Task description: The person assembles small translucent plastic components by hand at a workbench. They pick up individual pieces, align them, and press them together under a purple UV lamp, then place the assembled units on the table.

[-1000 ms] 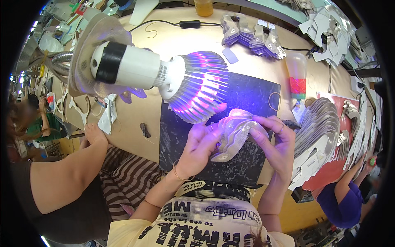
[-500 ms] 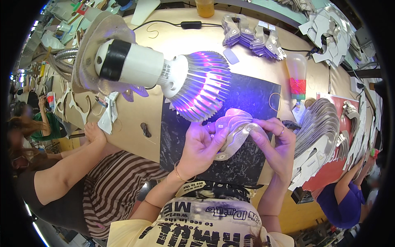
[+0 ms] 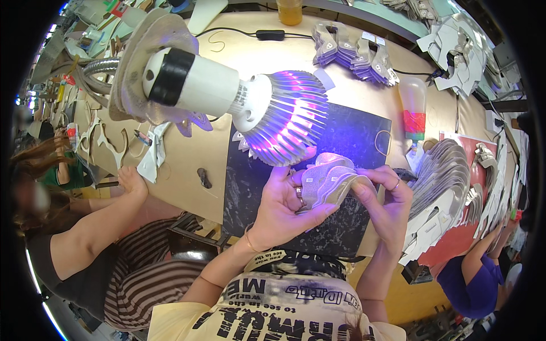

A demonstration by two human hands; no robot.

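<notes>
Both my left hand [image 3: 281,207] and right hand [image 3: 387,202] are clamped on a grey cut piece [image 3: 327,182], just under the lamp [image 3: 267,111]; a fanned stack [image 3: 446,182] sits beside my right.

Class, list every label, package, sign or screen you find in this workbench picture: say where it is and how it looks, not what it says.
Bottle: upright, right of the lamp; clear plastic with a red and green label band.
Small white tag: on the grey cut piece held by the left hand and right hand.
No screens or signs visible.
</notes>
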